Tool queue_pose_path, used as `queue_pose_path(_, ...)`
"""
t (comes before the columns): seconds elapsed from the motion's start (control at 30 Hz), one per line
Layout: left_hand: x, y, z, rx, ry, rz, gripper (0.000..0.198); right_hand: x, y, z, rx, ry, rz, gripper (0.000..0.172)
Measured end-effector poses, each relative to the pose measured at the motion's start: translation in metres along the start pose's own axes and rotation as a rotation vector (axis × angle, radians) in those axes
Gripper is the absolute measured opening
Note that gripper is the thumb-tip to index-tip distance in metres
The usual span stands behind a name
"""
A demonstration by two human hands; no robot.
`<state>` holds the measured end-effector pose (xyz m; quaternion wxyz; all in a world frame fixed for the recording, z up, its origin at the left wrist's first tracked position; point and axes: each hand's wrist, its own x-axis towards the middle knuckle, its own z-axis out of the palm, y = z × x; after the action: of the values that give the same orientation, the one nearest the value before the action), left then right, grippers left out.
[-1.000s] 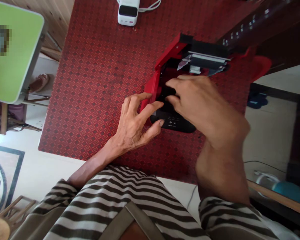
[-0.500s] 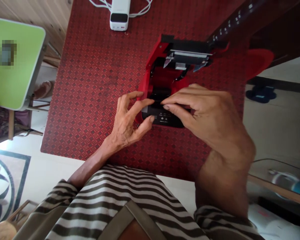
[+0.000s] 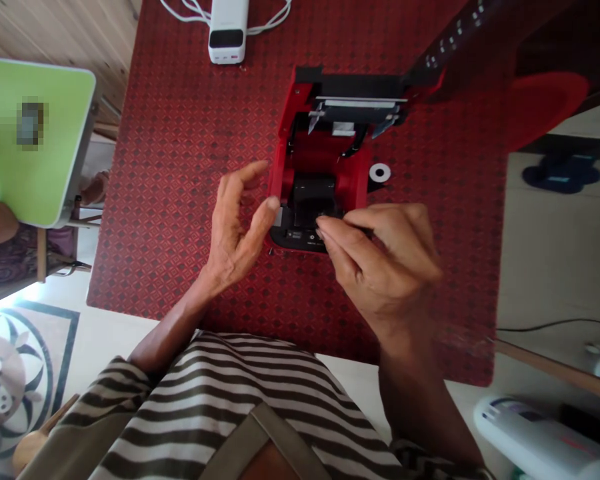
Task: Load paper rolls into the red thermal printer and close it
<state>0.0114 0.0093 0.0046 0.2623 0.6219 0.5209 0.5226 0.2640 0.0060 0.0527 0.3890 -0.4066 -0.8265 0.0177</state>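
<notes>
Now that my hands have drawn apart, the open red-and-black thermal receipt printer (image 3: 325,160) shows its black inner compartment (image 3: 313,200) again. It sits on the red patterned bench cover (image 3: 170,200), with its lid folded back. My left hand (image 3: 235,240) stands open, thumb touching the printer's front left corner. My right hand (image 3: 380,273) has its fingertips (image 3: 325,230) bunched at the black front edge (whether they pinch something small, I can't tell). A small white ring (image 3: 380,173) with a black backing, hidden a moment ago, lies just beside the printer.
</notes>
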Motion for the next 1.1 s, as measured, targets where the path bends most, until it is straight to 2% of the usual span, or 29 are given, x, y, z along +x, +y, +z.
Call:
queue_pose_path(0.03,0.010,-0.005,0.000,-0.007,0.031,0.047,0.057,-0.003,0.001,0.002,-0.031,0.036,-0.042,0.041)
queue_pose_path(0.1,0.036,-0.014,-0.002,-0.016,0.112,0.232,0.069,-0.006,0.001,0.007,-0.088,0.098,-0.099,0.044)
queue_pose_path(0.13,0.051,-0.017,-0.004,-0.011,0.109,0.291,0.070,-0.006,0.001,0.009,-0.108,0.117,-0.109,0.044)
queue_pose_path(0.27,0.109,-0.017,-0.006,-0.003,-0.039,0.383,0.055,-0.005,-0.001,0.012,-0.134,0.138,-0.116,0.036)
queue_pose_path(0.33,0.126,-0.011,-0.008,0.064,-0.121,0.414,0.058,-0.004,-0.002,0.012,-0.160,0.141,-0.129,0.032)
queue_pose_path(0.4,0.132,-0.004,-0.011,0.113,-0.189,0.510,0.067,-0.002,-0.004,0.010,-0.181,0.133,-0.135,0.032)
queue_pose_path(0.5,0.124,0.010,-0.020,0.126,-0.256,0.556,0.059,-0.002,-0.005,0.007,-0.184,0.130,-0.134,0.033)
queue_pose_path(0.6,0.101,0.020,-0.029,0.185,-0.326,0.489,0.055,-0.003,-0.007,0.003,-0.188,0.103,-0.122,0.035)
queue_pose_path(0.7,0.075,0.020,-0.034,0.269,-0.381,0.472,0.069,-0.004,-0.010,0.001,-0.179,0.024,-0.093,0.037)
queue_pose_path(0.83,0.049,0.013,-0.037,0.361,-0.432,0.468,0.083,-0.004,-0.016,0.005,-0.179,0.102,-0.059,0.033)
queue_pose_path(0.97,0.039,0.012,-0.043,0.442,-0.469,0.474,0.100,-0.003,-0.019,0.008,-0.142,0.061,-0.026,0.038)
queue_pose_path(1.1,0.038,0.010,-0.045,0.469,-0.482,0.518,0.106,-0.001,-0.020,0.004,-0.136,0.012,-0.018,0.040)
